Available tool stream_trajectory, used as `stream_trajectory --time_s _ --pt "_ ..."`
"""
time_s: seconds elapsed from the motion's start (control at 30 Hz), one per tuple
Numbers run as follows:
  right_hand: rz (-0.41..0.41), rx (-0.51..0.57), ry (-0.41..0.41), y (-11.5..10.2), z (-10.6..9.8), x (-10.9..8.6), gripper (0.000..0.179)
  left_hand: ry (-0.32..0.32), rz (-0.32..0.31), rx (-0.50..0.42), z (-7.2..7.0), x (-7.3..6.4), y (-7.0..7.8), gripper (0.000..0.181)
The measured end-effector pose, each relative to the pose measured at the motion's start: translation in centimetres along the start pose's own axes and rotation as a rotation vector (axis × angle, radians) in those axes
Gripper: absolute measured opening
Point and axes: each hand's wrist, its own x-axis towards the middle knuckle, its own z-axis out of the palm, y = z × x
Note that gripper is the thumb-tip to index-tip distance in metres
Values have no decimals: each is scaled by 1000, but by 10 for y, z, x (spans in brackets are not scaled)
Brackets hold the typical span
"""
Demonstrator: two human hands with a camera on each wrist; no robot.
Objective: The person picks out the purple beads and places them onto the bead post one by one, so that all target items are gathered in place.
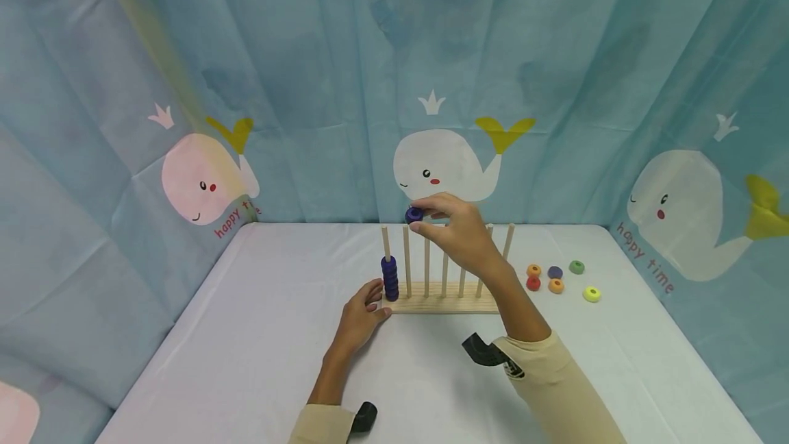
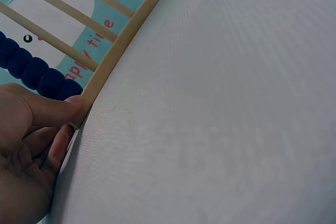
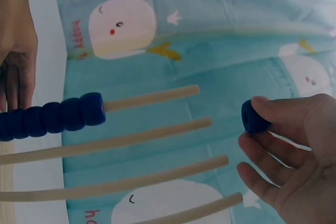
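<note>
A wooden peg stand [image 1: 444,304] with a row of upright rods stands on the table. Its leftmost rod carries a stack of dark blue beads [image 1: 390,279], and bare rod shows above them. My left hand [image 1: 362,317] grips the left end of the base, thumb on top in the left wrist view. Above the rods, my right hand [image 1: 459,231] pinches a dark blue bead [image 3: 254,117] between thumb and fingers. In the right wrist view the bead is apart from the rod tips, its hole facing them.
Right of the stand lie several loose beads: orange [image 1: 533,270], red [image 1: 533,284], purple [image 1: 555,272], green [image 1: 576,267] and yellow [image 1: 592,294]. Behind the white table [image 1: 259,334] hangs a blue whale-print curtain [image 1: 320,88].
</note>
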Motion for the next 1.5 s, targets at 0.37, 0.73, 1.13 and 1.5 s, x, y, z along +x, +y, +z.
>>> stream_trajectory --time_s 0.37,0.73,1.13,1.5 --pt "-29 -33 -54 -8 20 7 34 -13 5 0 -1 -1 0 66" --pt "-11 -114 -85 -4 35 9 34 -25 -9 4 0 -2 1 66" --pt "6 -171 -88 -5 43 12 33 -23 -7 8 -1 -3 3 65" --pt "24 -230 -79 -1 49 16 34 -24 -2 18 -1 -4 4 64"
